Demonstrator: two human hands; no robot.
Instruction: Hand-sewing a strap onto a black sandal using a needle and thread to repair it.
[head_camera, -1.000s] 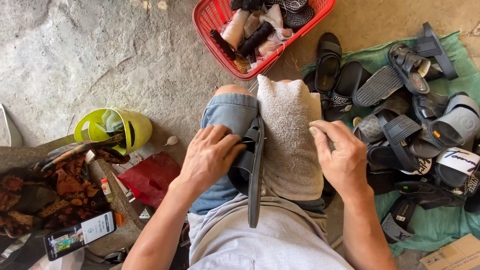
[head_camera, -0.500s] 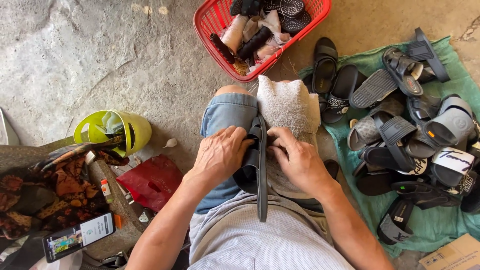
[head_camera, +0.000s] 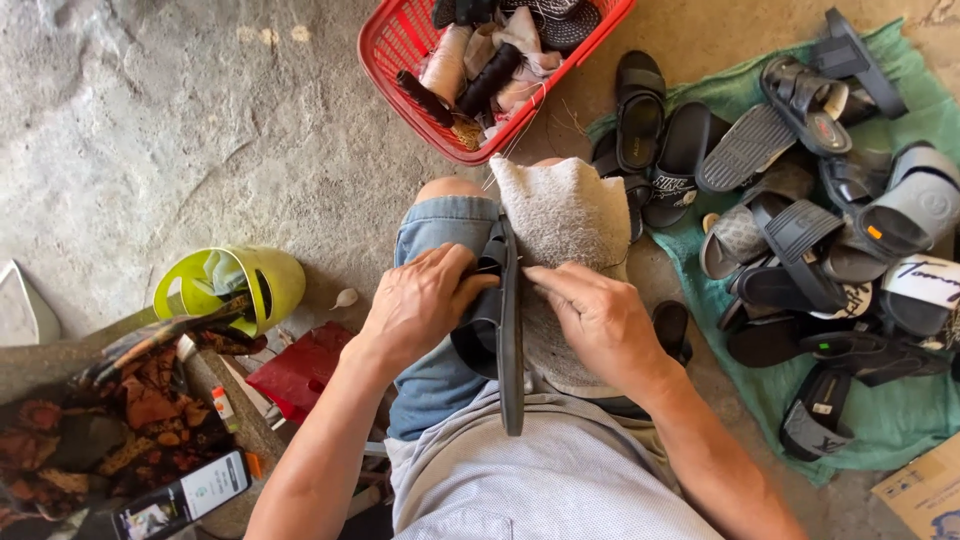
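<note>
A black slide sandal (head_camera: 510, 340) stands on its edge between my knees, sole side to the right. My left hand (head_camera: 425, 300) grips its strap side from the left. My right hand (head_camera: 595, 320) presses against the sole edge from the right, fingers pointing at the sandal. A beige towel (head_camera: 565, 210) is draped over my right knee, under my right hand. I am sitting, in denim shorts and a light shirt.
A red basket (head_camera: 390, 50) with thread spools and sandals sits ahead. Several black and grey sandals (head_camera: 800, 230) lie on a green cloth (head_camera: 900, 410) at right. At left are a yellow-green container (head_camera: 240, 285), a red bag (head_camera: 300, 365) and a patterned cloth (head_camera: 110, 420).
My right hand has moved left from the towel's right side onto the sandal's sole edge. My left hand stayed on the sandal, which now stands more upright.
</note>
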